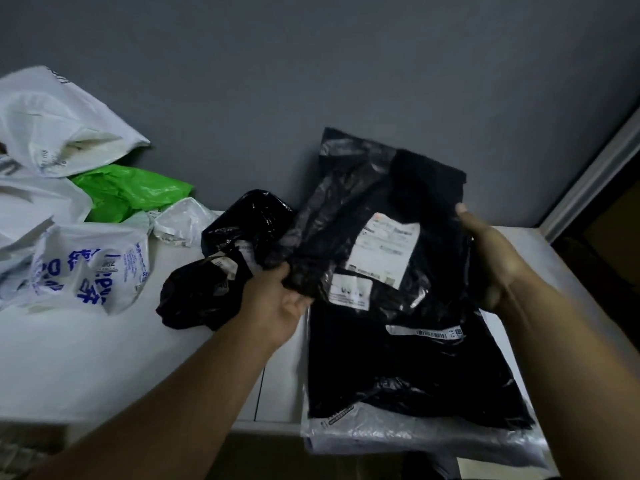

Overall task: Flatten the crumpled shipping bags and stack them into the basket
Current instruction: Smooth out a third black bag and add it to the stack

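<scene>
- Both forearms reach in from the bottom of the frame toward the centre right, holding up one black shipping bag [360, 209] between them.
- The left hand [277, 303] pinches the bag's lower left corner, thumb on top, fingers curled beneath.
- The right hand [491, 258] clasps the bag's right edge, thumb pointing up along it; its fingers are hidden behind the plastic.
- The held bag is tilted, mostly spread out though wrinkled, with a white label [384, 251] facing the camera.
- Under it, at lower right, a flat black bag [398, 375] lies on a flat white bag [415, 441]; whether a basket sits beneath them is hard to tell.
- Two crumpled black bags [214, 271] lie on the white table [104, 358], just left of the left hand.
- At upper left are a green bag [131, 188] and a blue-printed white bag [90, 271].
</scene>
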Demonstrator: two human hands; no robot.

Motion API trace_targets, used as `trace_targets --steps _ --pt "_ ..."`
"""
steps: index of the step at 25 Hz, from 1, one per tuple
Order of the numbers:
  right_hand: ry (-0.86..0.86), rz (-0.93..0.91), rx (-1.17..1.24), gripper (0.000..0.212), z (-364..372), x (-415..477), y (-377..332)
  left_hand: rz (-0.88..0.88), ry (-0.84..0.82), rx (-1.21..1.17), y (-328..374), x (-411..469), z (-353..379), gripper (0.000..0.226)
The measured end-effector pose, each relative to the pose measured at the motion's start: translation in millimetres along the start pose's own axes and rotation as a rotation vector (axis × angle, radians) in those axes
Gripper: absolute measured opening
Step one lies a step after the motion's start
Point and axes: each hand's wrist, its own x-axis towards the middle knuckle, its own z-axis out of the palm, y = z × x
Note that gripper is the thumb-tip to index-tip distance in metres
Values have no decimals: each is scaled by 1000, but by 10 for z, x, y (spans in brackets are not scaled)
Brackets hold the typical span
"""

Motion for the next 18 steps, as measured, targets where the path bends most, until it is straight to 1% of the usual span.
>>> trace_targets --steps 1,2,5,6,8,9,10,12,14,16,18 --pt "-22 31 10 52 -50 -1 26 -48 23 100 -94 -6 -16 24" --pt "0 46 -20 47 -108 29 56 -92 35 214 -172 -11 -51 26" --pt "164 29 -279 36 -253 134 243 -215 44 595 -251 -76 -160 40" --pt "182 20 -361 33 -283 146 309 -250 34 731 -249 -84 -202 40" --pt "156 25 -441 29 -350 153 398 -316 -2 930 -227 -115 -243 34" --pt "129 20 -451 26 -365 144 398 -331 -9 973 -210 -115 -246 33" --pt "100 -1 -452 24 -377 145 380 -323 -7 999 -190 -107 -243 36" --pt "77 -51 -452 21 -385 144 301 -252 9 1035 -159 -52 -237 43" --pt "89 -65 -459 18 -410 166 265 -201 -2 1072 -131 -54 -222 32" --pt "108 -43 -511 19 -446 162 307 -253 -58 1181 -131 -93 -239 23" --pt "117 -13 -605 27 -502 187 406 -304 -131 1307 -158 -136 -264 25"
